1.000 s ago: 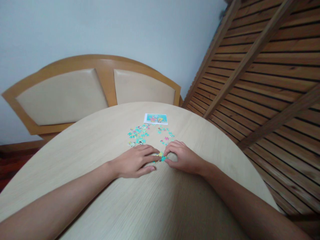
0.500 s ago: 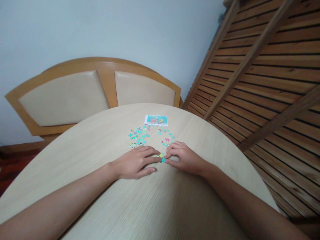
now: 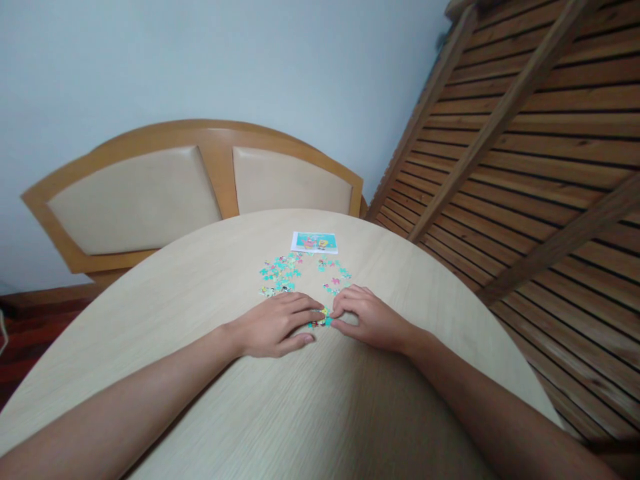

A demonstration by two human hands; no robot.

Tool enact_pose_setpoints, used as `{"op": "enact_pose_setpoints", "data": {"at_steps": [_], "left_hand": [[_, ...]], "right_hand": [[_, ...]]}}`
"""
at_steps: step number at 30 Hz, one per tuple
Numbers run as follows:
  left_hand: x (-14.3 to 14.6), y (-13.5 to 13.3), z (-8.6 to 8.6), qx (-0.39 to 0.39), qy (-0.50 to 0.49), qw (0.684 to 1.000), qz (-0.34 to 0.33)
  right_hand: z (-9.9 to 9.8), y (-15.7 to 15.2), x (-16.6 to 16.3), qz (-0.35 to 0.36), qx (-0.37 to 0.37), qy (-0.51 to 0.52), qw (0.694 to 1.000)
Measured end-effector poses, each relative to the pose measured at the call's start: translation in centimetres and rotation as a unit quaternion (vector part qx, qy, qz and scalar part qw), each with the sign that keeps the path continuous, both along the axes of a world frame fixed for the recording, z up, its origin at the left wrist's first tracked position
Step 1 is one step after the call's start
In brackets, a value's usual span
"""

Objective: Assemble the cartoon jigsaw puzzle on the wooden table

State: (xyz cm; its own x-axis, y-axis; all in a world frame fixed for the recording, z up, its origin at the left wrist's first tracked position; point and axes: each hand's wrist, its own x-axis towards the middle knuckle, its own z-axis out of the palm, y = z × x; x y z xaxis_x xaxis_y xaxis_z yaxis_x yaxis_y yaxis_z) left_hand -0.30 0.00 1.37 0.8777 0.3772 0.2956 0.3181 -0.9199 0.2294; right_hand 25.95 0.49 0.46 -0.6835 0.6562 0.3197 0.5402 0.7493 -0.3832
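A small cluster of jigsaw puzzle pieces (image 3: 321, 322), teal and yellow, lies on the table between my hands. My left hand (image 3: 280, 325) rests palm down at its left, fingers stretched out and their tips over the pieces. From the other side my right hand (image 3: 373, 319) has thumb and forefinger pinched at the teal right edge of the cluster. The fingertips partly cover the pieces there. Just beyond the hands, loose puzzle pieces (image 3: 281, 268) form a larger pile on the left. A smaller scatter of pieces (image 3: 344, 273) lies on the right.
A picture card (image 3: 315, 243) with pink and yellow cartoon figures on teal lies behind the loose pieces. The round pale wooden table (image 3: 300, 413) carries everything. Past its far edge stands a padded wooden backrest (image 3: 227, 173), and slatted wood (image 3: 500, 147) rises on the right.
The view has shifted slightly. My left fingers show a little more of the cluster's lower side; the right hand keeps its pinch at the right edge.
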Motion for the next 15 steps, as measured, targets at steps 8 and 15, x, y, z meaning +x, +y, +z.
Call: {"op": "enact_pose_setpoints", "data": {"at_steps": [8, 15], "left_hand": [[-1.9, 2.8, -1.5, 0.046, -0.133, 0.928, 0.345], [-3.3, 4.4, -2.3, 0.051, -0.086, 0.917, 0.386]], "right_hand": [[0.0, 0.0, 0.0, 0.0, -0.005, -0.002, 1.0], [-0.2, 0.1, 0.2, 0.001, -0.001, 0.0, 1.0]]}}
